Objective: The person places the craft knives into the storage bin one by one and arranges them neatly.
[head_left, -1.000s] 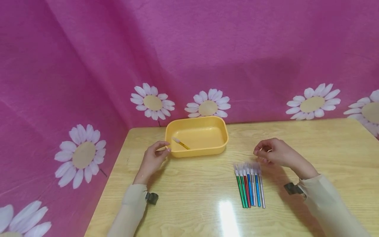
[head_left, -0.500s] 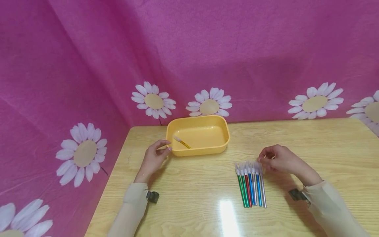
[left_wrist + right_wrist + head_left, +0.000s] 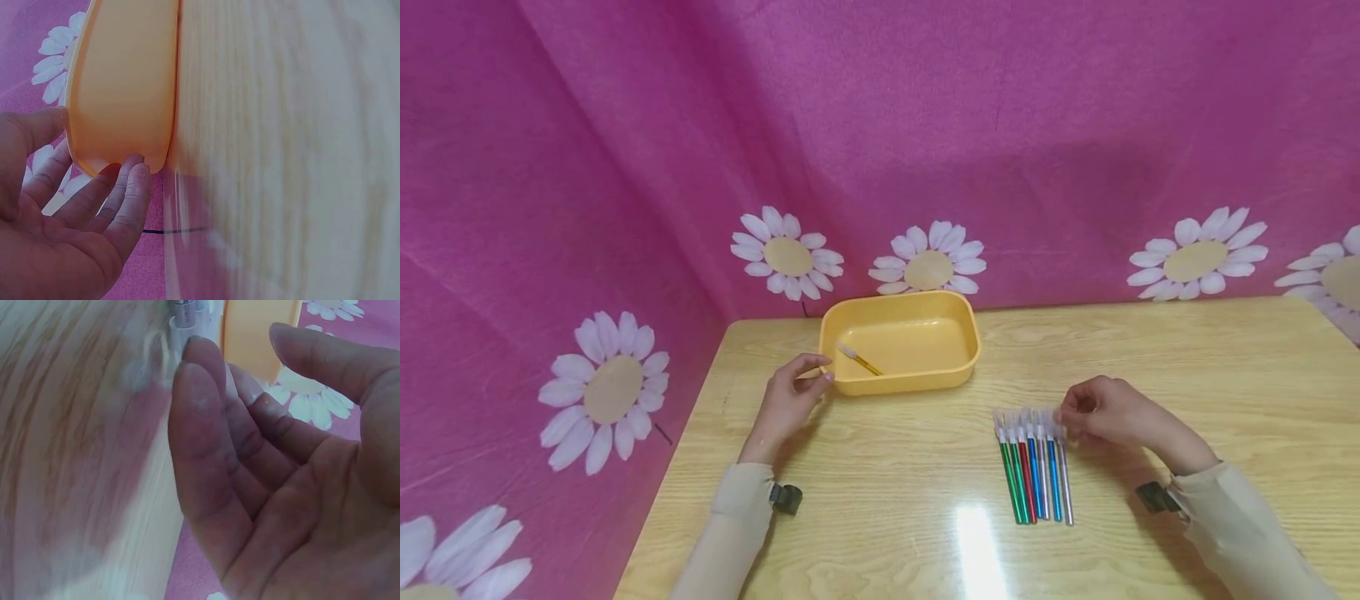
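Several slim, pen-like sticks lie side by side, with green, red, blue and silver metallic barrels and pale translucent tips. My right hand is at the tip end of the rightmost silver stick. In the right wrist view the thumb stands apart from the fingers, beside a silver barrel with a translucent end. My left hand touches the left end of a yellow tray; in the left wrist view its relaxed fingers lie against the outer end wall. A gold stick lies inside the tray.
A pale wooden table carries everything, its back edge against a magenta cloth printed with white daisies. The tray stands near that back edge. Glare brightens the tabletop in front.
My right hand has come down and slightly right, toward the tips of the silver and blue sticks. My left hand stays at the tray's left end.
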The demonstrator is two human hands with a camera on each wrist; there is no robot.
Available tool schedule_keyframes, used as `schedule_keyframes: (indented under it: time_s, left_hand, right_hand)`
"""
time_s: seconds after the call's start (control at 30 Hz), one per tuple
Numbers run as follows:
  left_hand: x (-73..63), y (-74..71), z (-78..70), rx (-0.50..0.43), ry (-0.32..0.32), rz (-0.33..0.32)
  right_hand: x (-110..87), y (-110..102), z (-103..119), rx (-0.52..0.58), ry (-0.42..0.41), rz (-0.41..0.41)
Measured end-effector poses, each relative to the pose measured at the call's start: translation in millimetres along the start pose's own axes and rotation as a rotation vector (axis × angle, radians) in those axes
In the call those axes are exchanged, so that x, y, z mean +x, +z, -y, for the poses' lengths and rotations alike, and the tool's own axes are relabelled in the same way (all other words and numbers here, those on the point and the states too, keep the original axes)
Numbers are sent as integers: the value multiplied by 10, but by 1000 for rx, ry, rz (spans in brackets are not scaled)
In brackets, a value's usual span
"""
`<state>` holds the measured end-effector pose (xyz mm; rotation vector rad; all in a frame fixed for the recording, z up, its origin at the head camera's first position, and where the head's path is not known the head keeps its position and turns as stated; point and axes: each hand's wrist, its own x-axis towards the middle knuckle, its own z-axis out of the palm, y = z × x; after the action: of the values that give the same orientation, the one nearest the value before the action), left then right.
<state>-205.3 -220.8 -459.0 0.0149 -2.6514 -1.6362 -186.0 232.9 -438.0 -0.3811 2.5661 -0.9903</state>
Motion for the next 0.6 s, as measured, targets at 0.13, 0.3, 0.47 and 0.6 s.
schedule_keyframes:
  time_s: [0.13,0.3,0.47,0.6]
  left_hand:
    - [-1,-7,3,-6,6,-2]
    - [1,-10,-4,-8,1,3]
    - [4,-5,-1,-6,-4,8]
    - [6,-6,3,-6,-2,13]
  right_hand:
    - [-8,9,-1,19,5,25]
    - [-22,14,-18,13,-2,38]
    - [-32,45,-33,6,0,75]
    - [-32,64,-46,-8,16,94]
